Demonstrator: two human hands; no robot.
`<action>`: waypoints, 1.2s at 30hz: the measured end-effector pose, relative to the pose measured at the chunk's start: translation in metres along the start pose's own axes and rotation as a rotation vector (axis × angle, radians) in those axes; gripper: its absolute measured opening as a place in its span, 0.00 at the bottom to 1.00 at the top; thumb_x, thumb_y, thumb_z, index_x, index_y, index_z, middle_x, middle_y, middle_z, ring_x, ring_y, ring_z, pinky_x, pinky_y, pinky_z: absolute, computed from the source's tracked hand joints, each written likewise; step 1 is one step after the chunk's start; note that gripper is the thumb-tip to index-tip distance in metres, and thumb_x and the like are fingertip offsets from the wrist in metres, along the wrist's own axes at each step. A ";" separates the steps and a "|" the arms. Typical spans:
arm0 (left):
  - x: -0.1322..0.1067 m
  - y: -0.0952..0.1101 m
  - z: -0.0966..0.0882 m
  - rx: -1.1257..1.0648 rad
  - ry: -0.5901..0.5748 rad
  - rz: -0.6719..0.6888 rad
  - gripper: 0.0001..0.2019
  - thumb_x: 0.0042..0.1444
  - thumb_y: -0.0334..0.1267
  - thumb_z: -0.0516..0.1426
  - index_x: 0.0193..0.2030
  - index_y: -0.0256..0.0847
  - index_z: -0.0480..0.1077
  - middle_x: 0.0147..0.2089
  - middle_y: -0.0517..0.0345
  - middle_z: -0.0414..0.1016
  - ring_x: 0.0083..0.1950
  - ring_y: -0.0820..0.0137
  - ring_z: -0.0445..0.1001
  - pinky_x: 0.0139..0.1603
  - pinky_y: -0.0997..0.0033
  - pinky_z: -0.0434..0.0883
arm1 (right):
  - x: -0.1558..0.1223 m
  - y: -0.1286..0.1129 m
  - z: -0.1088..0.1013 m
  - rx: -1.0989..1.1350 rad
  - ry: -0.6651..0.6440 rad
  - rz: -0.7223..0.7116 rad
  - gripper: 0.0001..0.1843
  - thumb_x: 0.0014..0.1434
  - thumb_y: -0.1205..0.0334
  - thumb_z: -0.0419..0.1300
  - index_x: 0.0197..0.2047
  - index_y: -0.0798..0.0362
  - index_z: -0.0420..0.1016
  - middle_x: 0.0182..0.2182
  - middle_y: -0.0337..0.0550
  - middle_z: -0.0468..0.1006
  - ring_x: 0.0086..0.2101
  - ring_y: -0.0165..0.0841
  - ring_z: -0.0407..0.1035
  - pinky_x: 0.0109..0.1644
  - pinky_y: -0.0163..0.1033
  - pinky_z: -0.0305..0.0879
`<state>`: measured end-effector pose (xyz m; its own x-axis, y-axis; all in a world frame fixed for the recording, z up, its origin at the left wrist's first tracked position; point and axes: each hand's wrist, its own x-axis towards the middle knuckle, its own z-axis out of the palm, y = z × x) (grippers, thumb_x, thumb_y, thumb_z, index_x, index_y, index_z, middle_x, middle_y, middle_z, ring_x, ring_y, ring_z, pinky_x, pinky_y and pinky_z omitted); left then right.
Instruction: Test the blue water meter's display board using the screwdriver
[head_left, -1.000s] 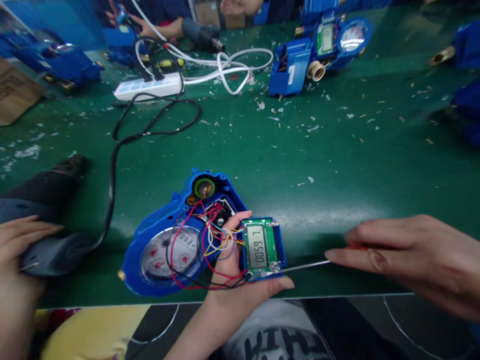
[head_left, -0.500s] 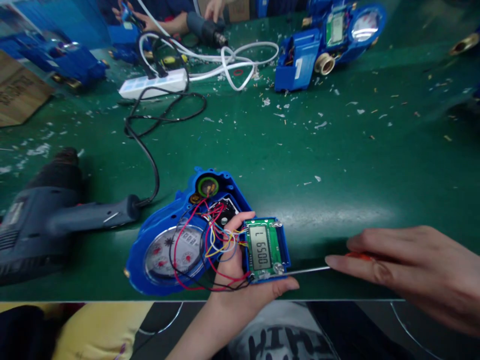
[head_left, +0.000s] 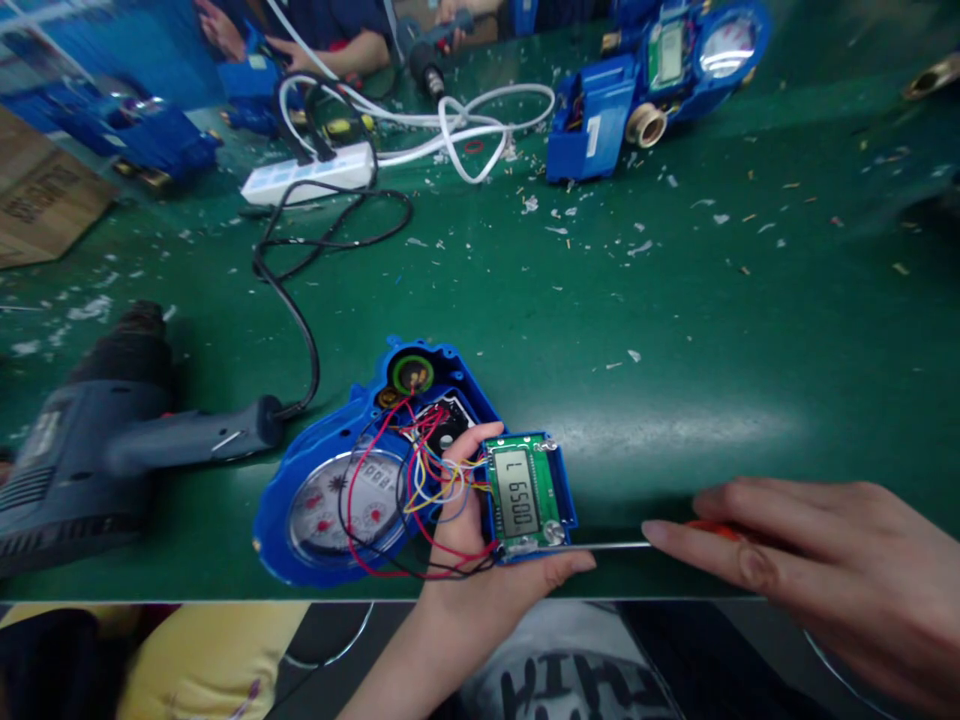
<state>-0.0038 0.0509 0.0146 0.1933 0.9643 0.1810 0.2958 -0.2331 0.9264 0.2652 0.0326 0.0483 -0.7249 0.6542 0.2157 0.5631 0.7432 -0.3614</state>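
An opened blue water meter (head_left: 330, 500) lies near the table's front edge, its dial up and coloured wires spilling out. My left hand (head_left: 480, 570) grips the small blue display module (head_left: 525, 495), a green board with an LCD showing digits, just right of the meter. My right hand (head_left: 817, 570) holds a screwdriver (head_left: 637, 543) with an orange handle. Its thin metal shaft points left, the tip at a screw on the module's lower right corner.
A grey heat gun (head_left: 97, 450) lies at the left, its black cord running to a white power strip (head_left: 307, 172). Another blue meter (head_left: 652, 70) sits at the back. Other people's hands work at the far edge. Plastic scraps litter the green table (head_left: 675, 320).
A hand that gripped the heat gun at the left a second ago has gone; the gun now lies alone. My hands, the module and the screwdriver stay nearly still.
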 end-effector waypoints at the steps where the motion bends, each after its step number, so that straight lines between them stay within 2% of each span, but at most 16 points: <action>1: 0.000 0.000 0.000 0.001 -0.003 0.004 0.44 0.40 0.42 0.72 0.61 0.50 0.55 0.53 0.58 0.64 0.47 0.68 0.73 0.48 0.70 0.74 | -0.002 0.001 0.002 -0.017 -0.030 -0.018 0.25 0.66 0.69 0.46 0.65 0.54 0.63 0.33 0.43 0.72 0.25 0.28 0.68 0.23 0.34 0.58; 4: 0.001 0.001 0.000 -0.032 -0.026 -0.020 0.43 0.41 0.42 0.72 0.61 0.50 0.55 0.52 0.59 0.65 0.45 0.69 0.74 0.46 0.71 0.74 | -0.008 0.000 0.008 0.002 -0.082 -0.002 0.26 0.67 0.71 0.44 0.66 0.54 0.60 0.33 0.43 0.71 0.26 0.27 0.68 0.24 0.34 0.57; 8: 0.000 0.004 -0.001 -0.076 -0.031 -0.068 0.43 0.40 0.46 0.71 0.61 0.52 0.55 0.52 0.59 0.66 0.44 0.68 0.74 0.45 0.70 0.75 | -0.008 -0.005 0.011 0.068 -0.056 0.051 0.25 0.69 0.70 0.42 0.66 0.54 0.59 0.32 0.42 0.70 0.26 0.26 0.68 0.23 0.33 0.57; 13: -0.001 0.008 0.001 -0.121 -0.037 -0.130 0.40 0.43 0.51 0.69 0.61 0.55 0.55 0.48 0.62 0.68 0.37 0.70 0.73 0.37 0.71 0.74 | -0.004 -0.009 0.010 0.134 -0.030 0.109 0.24 0.71 0.67 0.40 0.67 0.47 0.58 0.34 0.42 0.74 0.29 0.28 0.72 0.24 0.32 0.62; 16: 0.001 0.010 0.004 -0.115 0.006 -0.135 0.38 0.42 0.53 0.68 0.59 0.56 0.57 0.44 0.64 0.69 0.38 0.70 0.73 0.38 0.70 0.74 | -0.002 -0.008 0.010 0.228 -0.014 0.155 0.23 0.72 0.65 0.40 0.67 0.42 0.56 0.37 0.43 0.76 0.33 0.29 0.74 0.25 0.31 0.63; 19: 0.002 0.012 0.005 -0.105 0.004 -0.137 0.36 0.43 0.52 0.68 0.58 0.57 0.58 0.41 0.66 0.68 0.36 0.71 0.72 0.37 0.71 0.73 | 0.001 -0.008 0.008 0.320 0.004 0.193 0.20 0.72 0.61 0.43 0.63 0.41 0.62 0.40 0.43 0.78 0.37 0.30 0.75 0.26 0.29 0.66; 22: 0.003 0.013 0.005 -0.106 0.005 -0.129 0.36 0.44 0.52 0.68 0.58 0.58 0.58 0.41 0.66 0.68 0.35 0.73 0.72 0.36 0.73 0.73 | 0.006 -0.010 0.007 0.359 -0.013 0.243 0.20 0.72 0.57 0.43 0.56 0.47 0.72 0.40 0.46 0.79 0.37 0.31 0.76 0.26 0.28 0.67; 25: 0.002 0.014 0.006 -0.104 0.017 -0.130 0.36 0.43 0.51 0.68 0.58 0.57 0.58 0.42 0.66 0.69 0.37 0.72 0.73 0.39 0.73 0.73 | 0.007 -0.012 0.008 0.356 -0.022 0.268 0.23 0.72 0.56 0.42 0.52 0.51 0.76 0.38 0.48 0.80 0.35 0.31 0.76 0.26 0.28 0.67; 27: 0.002 0.015 0.006 -0.107 0.037 -0.144 0.36 0.42 0.51 0.69 0.57 0.56 0.59 0.44 0.65 0.69 0.38 0.71 0.73 0.39 0.72 0.73 | 0.006 -0.012 0.008 0.317 -0.007 0.247 0.22 0.72 0.58 0.42 0.54 0.51 0.75 0.35 0.46 0.79 0.33 0.30 0.75 0.26 0.28 0.67; 30: 0.001 0.015 0.006 -0.120 0.037 -0.199 0.37 0.41 0.48 0.71 0.57 0.56 0.59 0.46 0.65 0.68 0.37 0.72 0.72 0.36 0.72 0.73 | 0.004 -0.005 0.005 0.170 -0.007 0.136 0.21 0.71 0.65 0.41 0.59 0.50 0.69 0.32 0.43 0.76 0.27 0.28 0.71 0.24 0.30 0.64; 33: 0.000 0.015 0.004 -0.115 -0.010 -0.265 0.38 0.43 0.41 0.70 0.57 0.58 0.56 0.46 0.65 0.67 0.36 0.73 0.71 0.32 0.75 0.71 | 0.006 0.003 -0.003 0.004 -0.036 0.001 0.23 0.69 0.67 0.40 0.60 0.51 0.67 0.31 0.44 0.75 0.25 0.30 0.69 0.23 0.34 0.61; 36: 0.000 0.015 0.000 -0.088 -0.052 -0.264 0.37 0.44 0.40 0.69 0.56 0.58 0.54 0.48 0.64 0.64 0.37 0.73 0.71 0.33 0.75 0.71 | 0.008 0.006 -0.009 -0.082 -0.066 -0.054 0.23 0.68 0.68 0.40 0.60 0.54 0.67 0.32 0.45 0.74 0.26 0.32 0.69 0.25 0.36 0.61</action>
<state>0.0003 0.0478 0.0283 0.1687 0.9819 -0.0856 0.2603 0.0394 0.9647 0.2659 0.0434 0.0558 -0.7781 0.6043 0.1718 0.5513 0.7879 -0.2744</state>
